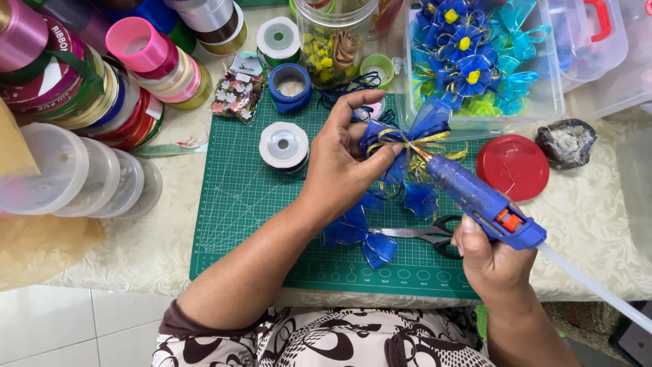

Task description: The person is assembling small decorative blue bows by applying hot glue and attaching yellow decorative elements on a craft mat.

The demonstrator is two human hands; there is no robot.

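Nearest the camera lies a strip of pale tiled floor (81, 326) at the lower left, and above it the edge of a table covered with a cream patterned cloth (156, 245). A green cutting mat (238, 204) with a printed grid lies on the cloth. On the mat, near its front edge, rest black-handled scissors (424, 234) and a loose blue ribbon bow (356, 234).

The right hand (492, 261) is closed around the grip of a blue glue gun (475, 197), whose nozzle touches the centre of a blue and gold ribbon bow (407, 139). The left hand (343, 160) pinches that bow between thumb and fingers, holding it above the middle of the mat.

Beyond the hands stand a white ribbon spool (284, 145) and a blue one (290, 87). A red round lid (513, 166) and a dark stone (566, 141) lie to the right on the cloth. At the left, many coloured ribbon rolls (102, 88) are stacked beside clear round tubs (75, 177). Farthest back, a clear plastic box (553, 81) holds finished blue ribbon flowers (465, 47) with yellow centres, beside a clear jar (336, 37).
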